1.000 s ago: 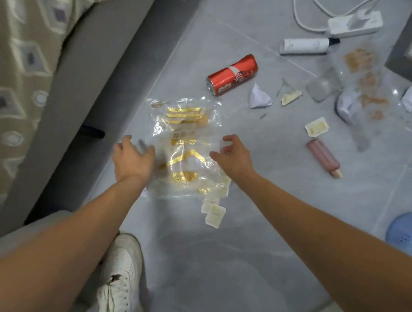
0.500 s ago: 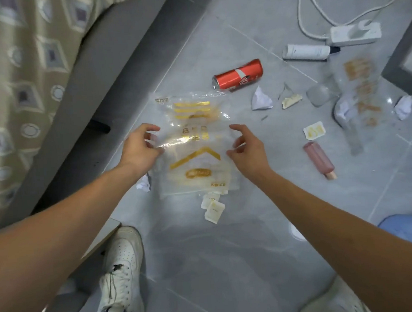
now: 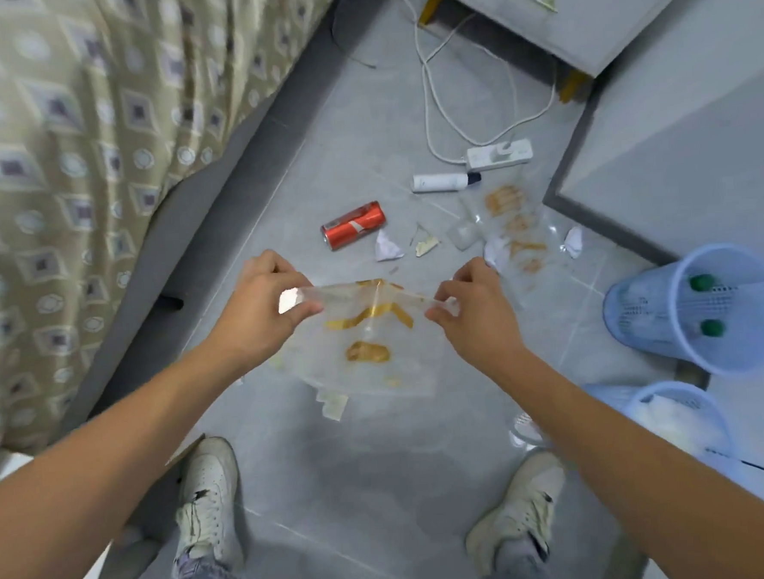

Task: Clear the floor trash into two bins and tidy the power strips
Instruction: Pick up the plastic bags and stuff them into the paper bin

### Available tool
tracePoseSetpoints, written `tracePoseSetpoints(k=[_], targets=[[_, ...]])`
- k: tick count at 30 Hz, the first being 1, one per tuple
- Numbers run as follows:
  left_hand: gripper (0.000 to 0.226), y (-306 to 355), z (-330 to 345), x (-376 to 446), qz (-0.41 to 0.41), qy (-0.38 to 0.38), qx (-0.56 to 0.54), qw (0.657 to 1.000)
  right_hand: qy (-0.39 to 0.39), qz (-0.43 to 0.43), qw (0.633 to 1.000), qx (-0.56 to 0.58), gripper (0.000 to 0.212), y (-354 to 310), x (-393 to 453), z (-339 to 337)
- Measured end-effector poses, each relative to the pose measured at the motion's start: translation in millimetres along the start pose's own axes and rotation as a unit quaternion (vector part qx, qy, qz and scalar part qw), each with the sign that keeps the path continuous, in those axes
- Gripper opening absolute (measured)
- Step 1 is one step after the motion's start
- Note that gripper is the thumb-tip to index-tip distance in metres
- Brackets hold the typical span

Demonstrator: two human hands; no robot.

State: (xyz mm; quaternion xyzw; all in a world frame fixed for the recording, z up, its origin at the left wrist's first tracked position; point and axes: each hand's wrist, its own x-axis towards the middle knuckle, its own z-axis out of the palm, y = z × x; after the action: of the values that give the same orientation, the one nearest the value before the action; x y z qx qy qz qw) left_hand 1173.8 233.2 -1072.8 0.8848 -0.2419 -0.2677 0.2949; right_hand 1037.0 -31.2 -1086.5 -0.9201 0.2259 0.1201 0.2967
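A clear plastic bag with gold print (image 3: 368,344) hangs in the air between my hands, held by its top edge. My left hand (image 3: 262,301) pinches its left corner and my right hand (image 3: 473,304) pinches its right corner. On the grey floor beyond lie a red soda can (image 3: 353,225), a crumpled white paper (image 3: 386,248), a white tube with a dark cap (image 3: 443,181), a second clear printed bag (image 3: 515,227) and a white power strip (image 3: 499,154) with its looped cord (image 3: 430,85). Two blue mesh bins stand at the right, one farther (image 3: 703,310), one nearer (image 3: 674,419).
A bed with a patterned cover (image 3: 72,151) runs along the left. A grey cabinet on yellow feet (image 3: 578,17) stands at the back right and a grey wall panel (image 3: 675,137) to the right. Small wrappers (image 3: 333,404) lie under the bag. My white shoes (image 3: 209,492) are below.
Both hands gripped the clear gold-printed bag and lifted it off the floor. The view rose and pulled back as I stood up, bringing the two blue bins and my feet into sight.
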Motion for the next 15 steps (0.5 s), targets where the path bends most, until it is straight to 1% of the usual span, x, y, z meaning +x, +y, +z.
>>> tracePoseSetpoints(k=[2, 3, 5, 8, 11, 15], targets=[[0.009, 36, -15, 10, 0.020, -0.005, -0.048, 0.999, -0.047, -0.010, 0.998, 0.035, 0.012, 2, -5, -32], [0.010, 55, -22, 15, 0.023, -0.013, -0.080, 0.996, -0.075, -0.006, 0.996, 0.052, 0.015, 3, -7, -46], [0.022, 88, -35, 24, 0.024, -0.030, -0.128, 0.991, -0.116, 0.014, 0.990, 0.084, 0.020, 5, -10, -70], [0.024, 132, -46, 34, 0.040, -0.048, -0.146, 0.987, -0.161, 0.020, 0.975, 0.150, 0.019, 8, -14, -97], [0.026, 162, -50, 39, 0.054, -0.065, -0.153, 0.985, -0.161, 0.017, 0.964, 0.211, 0.029, 8, -18, -117], [0.028, 183, -54, 43, 0.045, -0.049, -0.180, 0.981, -0.129, 0.013, 0.951, 0.280, 0.019, 16, -28, -139]])
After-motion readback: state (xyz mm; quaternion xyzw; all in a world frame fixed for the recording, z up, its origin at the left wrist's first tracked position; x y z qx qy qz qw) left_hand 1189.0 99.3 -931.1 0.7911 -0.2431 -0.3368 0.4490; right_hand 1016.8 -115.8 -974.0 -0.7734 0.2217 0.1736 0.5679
